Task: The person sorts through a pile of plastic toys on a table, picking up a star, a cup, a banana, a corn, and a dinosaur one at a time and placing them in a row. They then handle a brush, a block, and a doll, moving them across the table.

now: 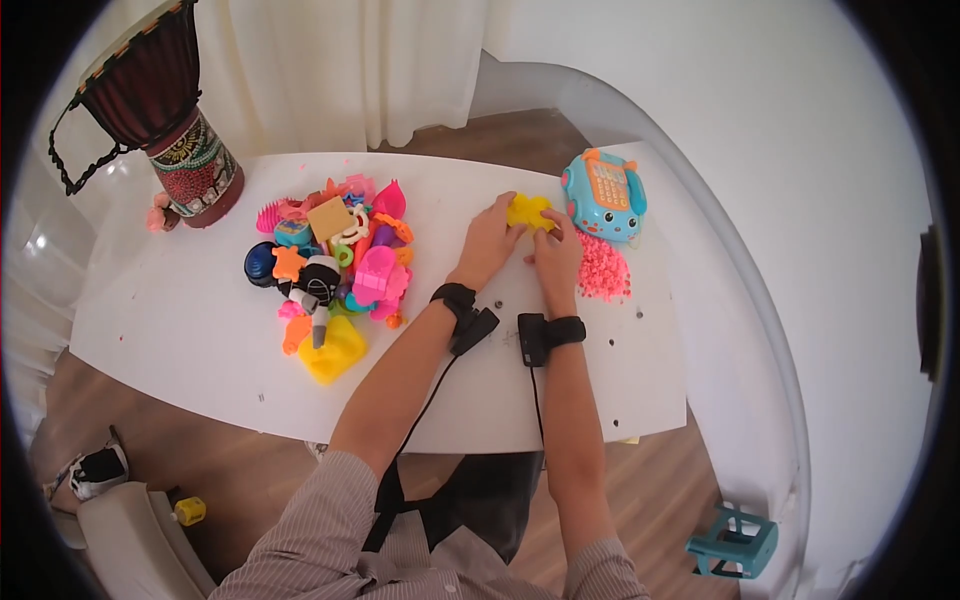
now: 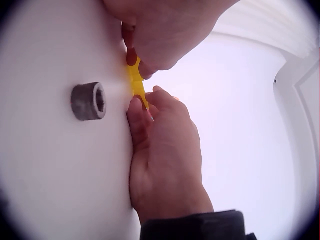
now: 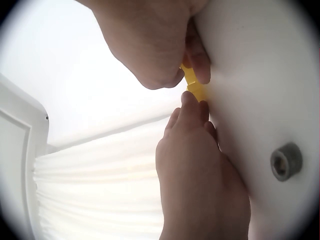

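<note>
A small yellow plastic piece with a lobed outline (image 1: 530,210) is between both hands, low over the white table beside the toy phone. My left hand (image 1: 487,243) holds its left side. From the other side, my right hand (image 1: 557,262) pinches it between thumb and fingers. In the left wrist view, the yellow piece (image 2: 136,80) shows as a thin strip; the left hand (image 2: 167,32) is above it and the right hand (image 2: 167,155) below. Fingers partly cover the yellow piece (image 3: 196,89) in the right wrist view.
A blue toy phone (image 1: 605,195) stands right of the hands, with pink beads (image 1: 605,268) spilled below it. Mixed colourful toys (image 1: 345,255) are heaped on the left. A drum (image 1: 180,130) stands at the far left. Bolt heads (image 1: 612,342) dot the white table (image 1: 200,330).
</note>
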`<state>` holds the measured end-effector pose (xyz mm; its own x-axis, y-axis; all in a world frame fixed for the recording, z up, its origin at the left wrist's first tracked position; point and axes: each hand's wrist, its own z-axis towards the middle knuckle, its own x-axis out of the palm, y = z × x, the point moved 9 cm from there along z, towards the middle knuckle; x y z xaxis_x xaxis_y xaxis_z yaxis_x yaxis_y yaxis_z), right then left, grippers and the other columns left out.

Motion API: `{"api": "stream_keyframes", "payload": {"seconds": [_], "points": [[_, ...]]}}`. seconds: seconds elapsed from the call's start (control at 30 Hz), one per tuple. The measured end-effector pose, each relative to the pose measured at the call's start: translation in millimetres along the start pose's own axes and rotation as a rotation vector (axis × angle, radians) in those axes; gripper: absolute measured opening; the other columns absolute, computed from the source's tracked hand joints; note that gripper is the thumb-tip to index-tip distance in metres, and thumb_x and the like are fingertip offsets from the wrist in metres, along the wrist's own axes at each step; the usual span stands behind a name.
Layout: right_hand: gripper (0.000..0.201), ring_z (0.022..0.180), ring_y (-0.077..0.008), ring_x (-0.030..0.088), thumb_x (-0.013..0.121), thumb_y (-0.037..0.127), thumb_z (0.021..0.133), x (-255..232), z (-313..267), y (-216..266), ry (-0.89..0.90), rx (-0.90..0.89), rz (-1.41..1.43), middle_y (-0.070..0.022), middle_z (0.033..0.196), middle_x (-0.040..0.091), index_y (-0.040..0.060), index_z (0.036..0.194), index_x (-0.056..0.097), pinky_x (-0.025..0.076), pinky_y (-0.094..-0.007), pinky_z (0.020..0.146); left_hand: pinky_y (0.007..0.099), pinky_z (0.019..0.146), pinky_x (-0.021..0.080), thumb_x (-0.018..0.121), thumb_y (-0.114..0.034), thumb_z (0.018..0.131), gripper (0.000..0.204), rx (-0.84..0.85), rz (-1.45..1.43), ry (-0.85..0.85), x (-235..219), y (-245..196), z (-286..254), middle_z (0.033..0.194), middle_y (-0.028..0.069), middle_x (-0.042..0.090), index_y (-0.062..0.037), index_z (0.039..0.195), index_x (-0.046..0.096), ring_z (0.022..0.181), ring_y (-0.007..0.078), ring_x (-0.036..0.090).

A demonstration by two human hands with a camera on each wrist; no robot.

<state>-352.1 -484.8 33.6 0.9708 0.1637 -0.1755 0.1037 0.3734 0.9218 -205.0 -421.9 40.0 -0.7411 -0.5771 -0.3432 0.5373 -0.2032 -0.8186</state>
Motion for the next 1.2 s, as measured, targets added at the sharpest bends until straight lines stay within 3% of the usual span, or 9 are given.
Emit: {"api": "stream_keyframes", "payload": {"seconds": [0.1, 0.4, 0.63, 0.73, 0.9, 1.13, 1.2], "points": [[0.034, 0.078, -0.0199, 0.069, 0.061, 0.0, 0.093, 0, 11, -6, 0.016, 0.07, -0.009, -0.0125, 0.1, 0.063, 0.0042, 0.126, 0.067, 0.063, -0.0305, 0.052, 0.0484, 0.089, 0.055, 0.078, -0.012, 0.089, 0.051, -0.067, -0.047, -0.01, 2, 7, 9, 0.117, 0.0239, 0.071, -0.0009, 0.134, 0.056, 0.101, 0.0421, 0.069], [0.03, 0.075, -0.0182, 0.068, 0.062, 0.002, 0.094, 0, 20, -6, 0.003, 0.136, -0.043, -0.0118, 0.097, 0.064, 0.0022, 0.124, 0.066, 0.06, -0.0305, 0.052, 0.0481, 0.089, 0.056, 0.081, -0.012, 0.085, 0.054, -0.031, 0.017, -0.081, 14, 9, 22, 0.122, 0.024, 0.069, -0.0018, 0.131, 0.055, 0.104, 0.0443, 0.069], [0.03, 0.076, -0.0196, 0.068, 0.062, 0.006, 0.095, 5, 27, -5, 0.002, 0.122, -0.127, -0.0122, 0.101, 0.064, 0.0028, 0.125, 0.066, 0.06, -0.0311, 0.051, 0.0489, 0.089, 0.055, 0.079, -0.012, 0.087, 0.051, -0.121, -0.005, -0.004, 16, 12, 25, 0.12, 0.0226, 0.07, -0.0019, 0.132, 0.056, 0.105, 0.0434, 0.068], [0.029, 0.078, -0.0199, 0.068, 0.062, 0.007, 0.095, 2, 27, -2, -0.033, 0.145, -0.121, -0.0126, 0.104, 0.065, 0.0035, 0.124, 0.066, 0.06, -0.0313, 0.051, 0.0483, 0.089, 0.055, 0.076, -0.011, 0.089, 0.048, -0.078, 0.041, -0.002, 20, 12, 27, 0.118, 0.022, 0.07, -0.0014, 0.132, 0.057, 0.106, 0.043, 0.068], [0.028, 0.077, -0.0208, 0.068, 0.06, 0.006, 0.094, 0, 25, 0, -0.072, 0.134, -0.122, -0.0126, 0.101, 0.065, 0.0041, 0.121, 0.066, 0.06, -0.0323, 0.049, 0.0464, 0.088, 0.056, 0.076, -0.011, 0.091, 0.034, -0.049, -0.016, -0.073, 16, 16, 27, 0.123, 0.018, 0.067, 0.002, 0.12, 0.067, 0.104, 0.0404, 0.069], [0.028, 0.076, -0.0216, 0.068, 0.06, 0.006, 0.095, 0, 26, 1, -0.098, 0.115, -0.128, -0.0135, 0.1, 0.066, 0.0037, 0.122, 0.065, 0.059, -0.0318, 0.045, 0.0443, 0.085, 0.057, 0.079, -0.014, 0.089, 0.033, -0.069, 0.076, -0.022, 23, 17, 34, 0.121, 0.0162, 0.066, 0.0008, 0.118, 0.072, 0.097, 0.0364, 0.07], [0.026, 0.088, -0.0289, 0.072, 0.061, 0.007, 0.096, -1, 25, 2, -0.105, 0.172, -0.12, -0.0175, 0.109, 0.07, 0.0032, 0.122, 0.065, 0.064, -0.037, 0.063, 0.0438, 0.083, 0.057, 0.08, -0.015, 0.088, 0.036, -0.121, 0.028, -0.005, 22, 16, 35, 0.12, 0.0162, 0.066, -0.0012, 0.119, 0.071, 0.091, 0.0356, 0.071]]}}
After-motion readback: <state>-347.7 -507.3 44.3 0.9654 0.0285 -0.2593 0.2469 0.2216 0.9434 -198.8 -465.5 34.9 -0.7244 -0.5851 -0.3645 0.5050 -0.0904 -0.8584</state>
